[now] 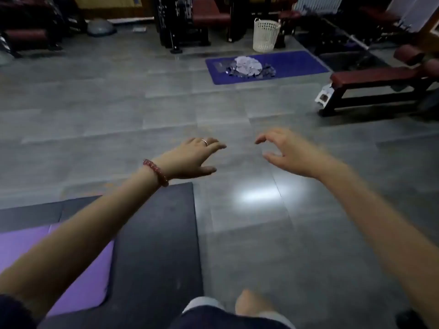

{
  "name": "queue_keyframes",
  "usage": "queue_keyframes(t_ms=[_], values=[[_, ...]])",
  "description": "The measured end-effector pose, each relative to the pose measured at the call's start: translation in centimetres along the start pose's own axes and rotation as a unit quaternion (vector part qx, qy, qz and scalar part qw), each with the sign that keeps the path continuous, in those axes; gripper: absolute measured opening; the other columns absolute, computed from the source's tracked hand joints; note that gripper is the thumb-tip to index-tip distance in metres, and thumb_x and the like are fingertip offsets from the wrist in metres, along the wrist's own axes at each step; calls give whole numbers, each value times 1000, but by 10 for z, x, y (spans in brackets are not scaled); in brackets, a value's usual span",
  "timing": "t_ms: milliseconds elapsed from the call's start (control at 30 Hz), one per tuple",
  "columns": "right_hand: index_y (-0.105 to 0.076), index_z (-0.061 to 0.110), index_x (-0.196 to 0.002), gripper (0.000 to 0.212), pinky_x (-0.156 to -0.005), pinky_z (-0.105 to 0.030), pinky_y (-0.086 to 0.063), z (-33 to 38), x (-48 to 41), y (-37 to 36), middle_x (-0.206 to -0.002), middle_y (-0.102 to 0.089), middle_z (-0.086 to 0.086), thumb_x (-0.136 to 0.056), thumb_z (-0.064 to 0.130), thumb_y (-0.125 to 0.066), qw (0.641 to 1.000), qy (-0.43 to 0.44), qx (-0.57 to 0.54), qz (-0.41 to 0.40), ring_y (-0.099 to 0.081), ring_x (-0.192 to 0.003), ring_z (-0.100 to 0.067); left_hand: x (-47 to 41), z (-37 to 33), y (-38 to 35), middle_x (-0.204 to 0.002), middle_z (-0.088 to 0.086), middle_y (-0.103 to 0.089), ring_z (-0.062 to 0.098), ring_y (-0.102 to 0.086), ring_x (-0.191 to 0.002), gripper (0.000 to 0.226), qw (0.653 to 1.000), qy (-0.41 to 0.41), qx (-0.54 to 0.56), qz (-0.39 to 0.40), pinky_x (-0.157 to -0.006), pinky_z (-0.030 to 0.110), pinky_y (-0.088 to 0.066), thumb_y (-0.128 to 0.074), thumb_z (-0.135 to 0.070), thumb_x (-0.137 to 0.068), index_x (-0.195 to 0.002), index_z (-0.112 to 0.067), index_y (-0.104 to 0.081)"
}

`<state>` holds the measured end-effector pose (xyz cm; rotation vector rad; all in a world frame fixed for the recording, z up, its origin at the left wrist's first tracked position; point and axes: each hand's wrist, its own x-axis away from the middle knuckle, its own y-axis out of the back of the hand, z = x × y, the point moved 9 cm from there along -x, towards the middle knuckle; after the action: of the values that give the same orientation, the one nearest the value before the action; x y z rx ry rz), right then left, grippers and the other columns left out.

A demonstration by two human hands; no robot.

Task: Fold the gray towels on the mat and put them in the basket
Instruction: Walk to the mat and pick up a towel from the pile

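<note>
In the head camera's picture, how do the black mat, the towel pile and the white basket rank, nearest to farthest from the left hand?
1. The black mat: on the floor just below the left hand, toward the person.
2. The towels: heaped on the blue mat, far ahead and to the right.
3. The basket: standing just beyond the blue mat, farthest.

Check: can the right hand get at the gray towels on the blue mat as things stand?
Probably not. The right hand hovers empty over floor, while the towels lie heaped on the blue mat far across the room. Nothing blocks the way; the person would likely have to walk over.
</note>
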<state>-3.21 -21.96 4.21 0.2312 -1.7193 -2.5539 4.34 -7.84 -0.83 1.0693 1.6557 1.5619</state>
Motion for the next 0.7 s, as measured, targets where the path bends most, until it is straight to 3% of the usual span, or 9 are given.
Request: queue_keyframes(t_ms=[100, 200, 333, 500, 700], values=[[-52, 18, -126, 35, -87, -14, -25, -16, 14, -41, -130, -50, 3, -92, 21, -56, 999, -28, 10, 23, -43, -121, -15, -3, -6, -51, -153, 7, -24, 28, -32, -135, 71, 1000, -1, 3, 31, -111, 35, -20, -55, -40, -90, -148, -22, -19], [-50, 23, -128, 36, -96, -25, -30, -42, 21, -78, -131, -49, 6, -92, 24, -54, 998, -44, 17, 51, -41, -122, -13, -13, -12, -93, -154, 8, -23, 27, -29, -137, 73, 999, -26, -9, 38, -112, 35, -20, -58, -38, -88, -148, -20, -21], [-55, 18, -122, 33, -93, -34, -39, -91, -2, -89, -124, -54, 4, -89, 19, -57, 998, -56, 15, 22, -46, -119, -18, -58, 2, -117, -153, 10, -26, 30, -30, -137, 76, 998, -42, -19, 36, -112, 40, -22, -64, -37, -84, -147, -17, -26], [-58, 17, -117, 35, -91, -33, -41, -179, -44, -86, -119, -57, 2, -82, 18, -54, 994, -107, -23, -20, -48, -115, -16, -166, 32, -121, -143, 13, -44, 32, -47, -126, 77, 997, -49, -27, 45, -104, 42, -36, -73, -36, -76, -141, -13, -39], [-58, 17, -117, 33, -91, -33, -40, -294, -121, -42, -120, -55, 2, -86, 21, -48, 985, -163, -46, -19, -50, -113, -19, -294, 69, -85, -145, 8, -40, 29, -40, -130, 66, 999, -24, 40, 22, -106, 39, -31, -62, -30, -86, -144, -15, -35]])
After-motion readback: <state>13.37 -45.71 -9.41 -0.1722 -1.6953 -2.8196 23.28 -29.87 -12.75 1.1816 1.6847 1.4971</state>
